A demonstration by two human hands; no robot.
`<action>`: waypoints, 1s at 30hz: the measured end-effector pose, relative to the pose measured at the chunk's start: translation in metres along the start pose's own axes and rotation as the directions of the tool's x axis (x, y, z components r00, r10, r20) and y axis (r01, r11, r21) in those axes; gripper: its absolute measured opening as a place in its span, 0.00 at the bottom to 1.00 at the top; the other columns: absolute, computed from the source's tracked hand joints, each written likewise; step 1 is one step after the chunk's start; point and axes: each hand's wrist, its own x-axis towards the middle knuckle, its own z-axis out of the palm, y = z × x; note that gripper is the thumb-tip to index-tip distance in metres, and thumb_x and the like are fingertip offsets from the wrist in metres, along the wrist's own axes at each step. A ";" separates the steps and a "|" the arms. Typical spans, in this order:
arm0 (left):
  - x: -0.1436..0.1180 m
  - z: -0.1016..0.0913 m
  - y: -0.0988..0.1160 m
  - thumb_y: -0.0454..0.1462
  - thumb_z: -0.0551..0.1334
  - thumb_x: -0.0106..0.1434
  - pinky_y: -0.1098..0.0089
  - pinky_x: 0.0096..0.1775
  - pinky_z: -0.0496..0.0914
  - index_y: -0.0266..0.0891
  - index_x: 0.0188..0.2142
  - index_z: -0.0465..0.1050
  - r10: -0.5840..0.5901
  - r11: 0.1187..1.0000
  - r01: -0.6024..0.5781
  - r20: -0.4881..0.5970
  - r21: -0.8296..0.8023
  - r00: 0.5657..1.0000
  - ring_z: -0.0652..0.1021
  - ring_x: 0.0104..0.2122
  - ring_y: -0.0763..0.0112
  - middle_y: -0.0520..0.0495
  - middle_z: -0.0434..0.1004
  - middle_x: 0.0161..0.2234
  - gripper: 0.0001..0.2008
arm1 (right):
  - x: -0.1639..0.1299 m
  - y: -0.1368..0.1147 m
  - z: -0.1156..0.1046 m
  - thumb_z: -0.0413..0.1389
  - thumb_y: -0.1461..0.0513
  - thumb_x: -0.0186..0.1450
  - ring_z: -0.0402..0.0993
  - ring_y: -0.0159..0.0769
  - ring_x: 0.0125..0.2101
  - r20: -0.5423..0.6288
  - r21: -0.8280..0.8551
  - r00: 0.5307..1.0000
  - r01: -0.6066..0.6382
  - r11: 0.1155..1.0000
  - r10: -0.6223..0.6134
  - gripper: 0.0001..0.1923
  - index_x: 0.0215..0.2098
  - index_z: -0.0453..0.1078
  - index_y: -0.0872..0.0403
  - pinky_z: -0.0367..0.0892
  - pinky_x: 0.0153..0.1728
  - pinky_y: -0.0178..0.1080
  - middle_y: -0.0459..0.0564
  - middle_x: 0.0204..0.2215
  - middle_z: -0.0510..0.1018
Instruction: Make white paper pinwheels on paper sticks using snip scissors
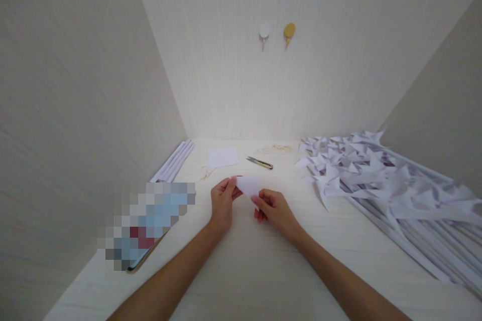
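EDITOR: Where is the paper in hand, and how is it held?

REPORTER: A person's 2 bare hands meet over the middle of a pale surface (241, 281), sharing 1 small white paper piece (247, 184). The left hand (222, 204) has its grip clamped on the upper left corner, thumb on top; the right hand (274, 210) has its grip pinched together near the lower tip. Whether the paper touches the surface below cannot be told.

EDITOR: How far along is the work?

REPORTER: Plenty looks finished. At right, a heap of pointed paper shapes (361, 165) spreads over long paper rods (425, 248), some apparently joined to them; the overlap hides a count. The piece in hand appears only partly formed: its triangular outline suggests at least 1 fold, but it shows none of the heap's spread points.

EDITOR: And what looks unworked?

REPORTER: 1 flat white sheet (223, 157) lies beyond the left hand, with no fold visible. Against the left wall, a row of rolled paper tubes (176, 163) carries no pointed shapes in view.

EDITOR: Anything else within reach?

REPORTER: A pair of small snips (259, 162) rests just beyond the paper piece, held by neither hand. Thin pale strands (281, 148) lie farther back. At near left sits a pixelated item (158, 225), too obscured to identify.
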 end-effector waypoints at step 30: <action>-0.006 0.000 0.001 0.41 0.61 0.50 0.71 0.30 0.69 0.37 0.36 0.74 -0.156 0.982 0.113 0.321 0.151 0.934 0.75 0.30 0.69 0.42 0.76 0.34 0.14 | 0.004 0.011 -0.014 0.52 0.50 0.53 0.48 0.22 0.10 -0.228 0.239 0.974 0.066 0.969 -0.010 0.18 0.16 0.59 0.55 0.41 0.12 0.31 0.37 0.09 0.56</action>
